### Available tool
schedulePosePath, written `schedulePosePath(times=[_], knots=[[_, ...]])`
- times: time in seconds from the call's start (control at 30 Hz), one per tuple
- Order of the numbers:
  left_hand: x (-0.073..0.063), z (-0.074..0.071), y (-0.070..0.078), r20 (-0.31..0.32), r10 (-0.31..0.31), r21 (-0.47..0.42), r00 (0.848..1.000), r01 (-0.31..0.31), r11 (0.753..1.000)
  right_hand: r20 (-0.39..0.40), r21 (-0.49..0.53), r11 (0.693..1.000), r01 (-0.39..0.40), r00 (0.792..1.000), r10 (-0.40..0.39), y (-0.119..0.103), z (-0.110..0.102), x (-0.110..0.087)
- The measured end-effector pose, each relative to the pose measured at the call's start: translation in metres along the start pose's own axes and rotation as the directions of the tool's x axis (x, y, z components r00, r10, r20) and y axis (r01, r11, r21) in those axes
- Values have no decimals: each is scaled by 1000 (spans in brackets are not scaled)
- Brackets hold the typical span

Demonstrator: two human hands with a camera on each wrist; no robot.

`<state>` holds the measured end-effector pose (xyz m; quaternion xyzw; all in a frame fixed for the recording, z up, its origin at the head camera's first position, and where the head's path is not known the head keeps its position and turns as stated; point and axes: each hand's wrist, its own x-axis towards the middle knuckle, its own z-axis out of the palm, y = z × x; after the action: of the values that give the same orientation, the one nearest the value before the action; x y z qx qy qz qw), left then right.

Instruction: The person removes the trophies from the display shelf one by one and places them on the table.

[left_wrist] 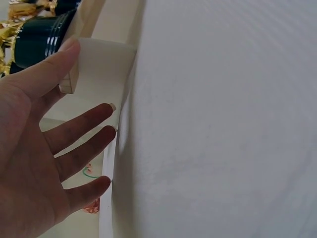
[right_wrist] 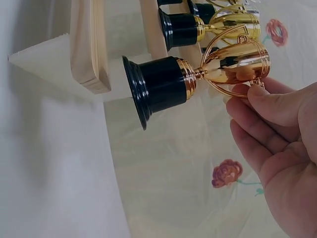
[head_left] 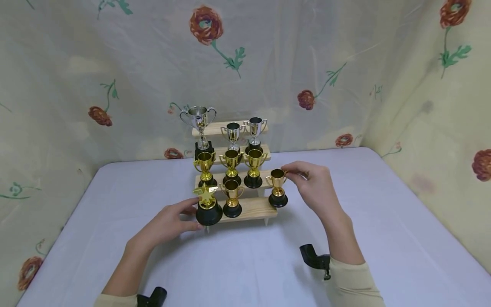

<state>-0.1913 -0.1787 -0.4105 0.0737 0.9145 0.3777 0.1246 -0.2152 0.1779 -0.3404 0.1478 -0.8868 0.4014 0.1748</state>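
Observation:
A small gold trophy cup [head_left: 278,180] with a round black base hangs upright at the right end of the lowest shelf. My right hand [head_left: 312,185] pinches its right handle between thumb and fingers; in the right wrist view the trophy's black base [right_wrist: 161,85] is clear of the wooden board [right_wrist: 89,47]. At the shelf's left end, my left hand [head_left: 170,221] has its thumb at the board's edge, beside the star trophy [head_left: 208,209]. Its other fingers [left_wrist: 81,126] spread out straight in the left wrist view. Another gold cup [head_left: 232,198] stands right of the star trophy.
A stepped wooden rack [head_left: 253,209] holds several trophies: gold cups [head_left: 254,164] on the second tier, silver cups [head_left: 255,132] above, with a taller silver cup [head_left: 199,121] at left. The white-covered table [head_left: 245,260] meets a flowered curtain [head_left: 268,64] behind.

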Motion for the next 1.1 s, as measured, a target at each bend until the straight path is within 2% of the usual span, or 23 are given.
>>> schedulePosePath(times=[0.27, 0.5, 0.83, 1.1], knots=[[0, 0, 1, 3, -4, 0, 1000, 4, 1000, -73, -6, 1000, -19, 997, 18, 7, -1, 1], [0, 1, -1, 4, 4, -2, 1000, -4, 1000, -156, 14, 999, -43, 987, 44, 16, -1, 3], [1, 2, -3, 2, 43, -14, 999, -43, 999, -206, -13, 994, -107, 973, 102, 28, 1, 7], [2, 1, -6, -9, 19, -28, 1000, -20, 999, -214, -37, 994, -103, 972, 93, 29, 7, 15]])
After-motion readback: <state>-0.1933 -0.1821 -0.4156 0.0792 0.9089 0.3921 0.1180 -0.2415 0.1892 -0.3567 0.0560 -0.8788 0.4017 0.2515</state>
